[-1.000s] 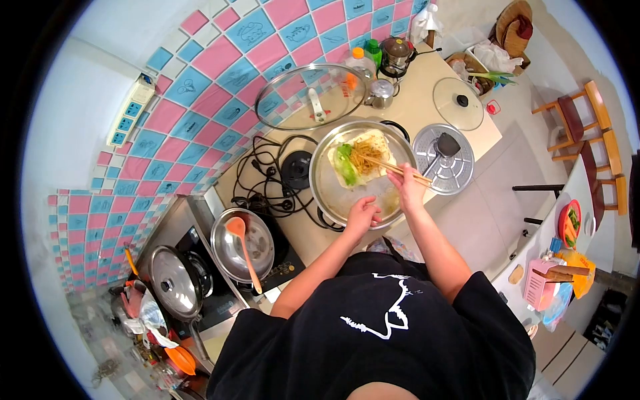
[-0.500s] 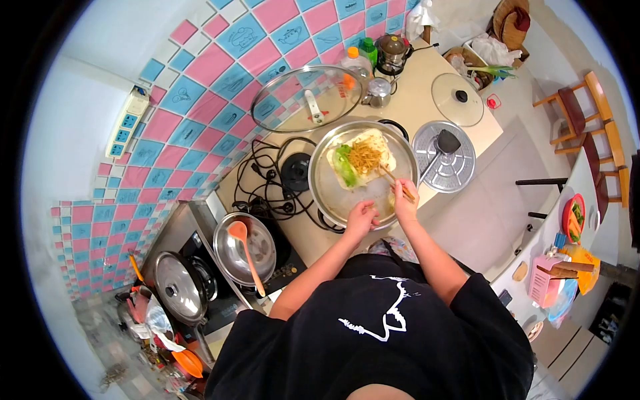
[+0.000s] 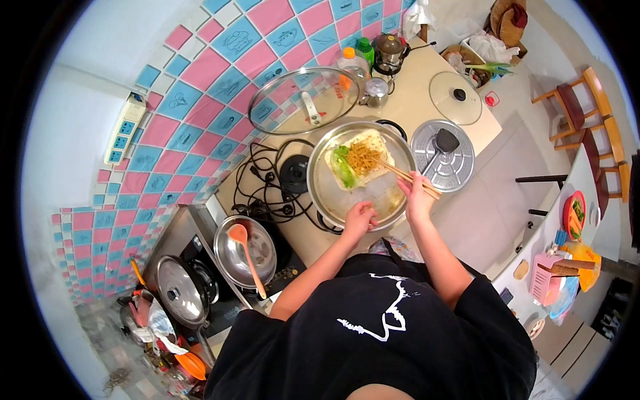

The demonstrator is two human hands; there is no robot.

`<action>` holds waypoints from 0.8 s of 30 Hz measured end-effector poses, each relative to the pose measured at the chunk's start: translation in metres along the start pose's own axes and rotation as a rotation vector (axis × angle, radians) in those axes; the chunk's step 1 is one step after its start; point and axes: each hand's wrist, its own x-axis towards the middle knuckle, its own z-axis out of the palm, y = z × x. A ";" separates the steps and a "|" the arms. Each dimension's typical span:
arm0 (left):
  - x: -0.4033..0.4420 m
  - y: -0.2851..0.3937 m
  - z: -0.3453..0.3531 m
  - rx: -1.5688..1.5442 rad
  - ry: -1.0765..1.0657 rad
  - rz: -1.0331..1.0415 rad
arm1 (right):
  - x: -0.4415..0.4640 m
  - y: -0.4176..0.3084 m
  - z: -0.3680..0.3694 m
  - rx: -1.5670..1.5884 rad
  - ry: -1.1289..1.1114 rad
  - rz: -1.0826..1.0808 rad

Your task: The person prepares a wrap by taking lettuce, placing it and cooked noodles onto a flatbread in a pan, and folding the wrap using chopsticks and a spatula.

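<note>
A wide round metal pan (image 3: 327,193) stands on the counter in front of me. In it lies a flatbread (image 3: 383,175) topped with brown shredded filling (image 3: 362,159) and green lettuce (image 3: 345,168). My right hand (image 3: 419,195) is closed on wooden chopsticks (image 3: 400,173), whose tips touch the right side of the filling. My left hand (image 3: 361,219) is over the pan's near rim, its fingers partly curled and apart, holding nothing that I can see.
Right of the pan, a spatula (image 3: 447,141) rests on a perforated steamer plate (image 3: 459,175). A large glass lid (image 3: 280,100) leans behind. Black cables (image 3: 267,183) lie at the left, near a steel bowl (image 3: 230,257) with an orange ladle (image 3: 248,257). A second lid (image 3: 443,93) lies back right.
My right hand has shifted a little to the right with the chopsticks, whose tips have moved up into the filling's edge. The left hand has stayed almost in place.
</note>
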 end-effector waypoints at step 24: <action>0.007 -0.001 -0.007 0.002 0.032 0.023 | 0.033 0.053 0.011 -0.236 -0.030 -0.176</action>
